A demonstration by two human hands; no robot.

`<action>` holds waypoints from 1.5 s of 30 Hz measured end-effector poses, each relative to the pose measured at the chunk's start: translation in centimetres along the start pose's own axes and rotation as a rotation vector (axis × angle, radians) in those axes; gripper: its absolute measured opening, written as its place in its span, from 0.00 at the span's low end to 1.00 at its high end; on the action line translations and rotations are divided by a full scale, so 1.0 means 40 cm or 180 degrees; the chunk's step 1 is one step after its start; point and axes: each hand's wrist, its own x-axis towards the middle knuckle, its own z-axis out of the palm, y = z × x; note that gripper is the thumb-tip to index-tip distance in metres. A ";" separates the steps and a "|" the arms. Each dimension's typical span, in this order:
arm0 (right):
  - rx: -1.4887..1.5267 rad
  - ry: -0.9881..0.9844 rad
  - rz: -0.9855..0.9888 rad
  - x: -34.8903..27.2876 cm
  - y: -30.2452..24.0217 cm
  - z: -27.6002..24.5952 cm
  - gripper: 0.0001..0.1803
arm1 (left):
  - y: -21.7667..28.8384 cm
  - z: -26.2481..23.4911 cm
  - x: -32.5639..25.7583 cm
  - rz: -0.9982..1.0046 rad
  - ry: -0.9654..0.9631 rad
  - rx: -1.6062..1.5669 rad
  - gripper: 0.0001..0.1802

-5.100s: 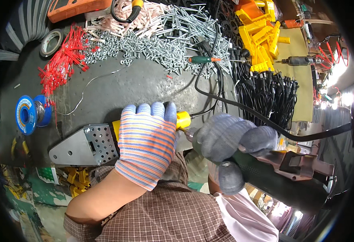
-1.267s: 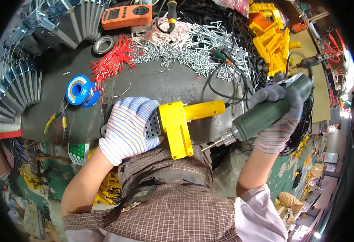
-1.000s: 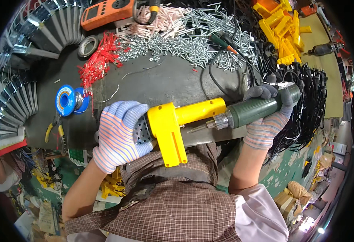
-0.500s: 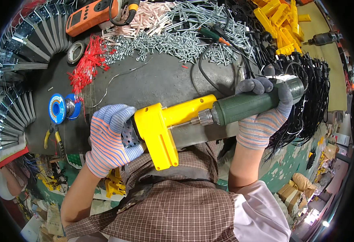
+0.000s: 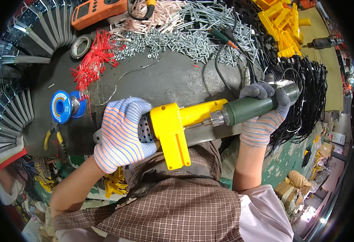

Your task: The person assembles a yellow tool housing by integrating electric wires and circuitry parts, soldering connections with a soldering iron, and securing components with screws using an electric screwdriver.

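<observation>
My left hand (image 5: 124, 135), in a striped knit glove, is closed around a perforated metal tube (image 5: 145, 129). A yellow plastic housing (image 5: 169, 137) with a long handle-like arm and a lower flange is joined to the tube's right end. My right hand (image 5: 265, 109), gloved with grey fingertips, wraps around a dark green electric screwdriver (image 5: 251, 109). The screwdriver lies nearly level, its silver chuck (image 5: 216, 118) and bit pointing left at the housing's side, beneath the arm. Whether the bit sits on a screw I cannot tell.
Piles of screws (image 5: 209, 40), red-tipped wires (image 5: 98, 56) and black cords (image 5: 306, 88) line the bench's far side. A blue solder spool (image 5: 60, 107) and yellow-handled pliers (image 5: 55, 137) lie left. Yellow parts (image 5: 286, 28) are heaped far right, an orange meter (image 5: 98, 13) far left.
My left hand and the yellow housing have shifted right. The screwdriver has moved slightly right and down, still pointing at the housing. The whole view has shifted a little.
</observation>
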 end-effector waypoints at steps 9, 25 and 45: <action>0.0118 -0.0137 0.0024 0.006 0.011 -0.009 0.21 | 0.008 -0.013 0.010 -0.0099 -0.0103 0.0116 0.35; 0.0096 -0.0062 0.0116 -0.004 0.010 -0.011 0.26 | -0.012 -0.037 0.022 0.0478 -0.0333 0.0132 0.38; 0.0099 0.0206 -0.0231 -0.035 -0.002 0.024 0.29 | 0.012 -0.049 -0.002 0.0146 -0.0281 0.0211 0.39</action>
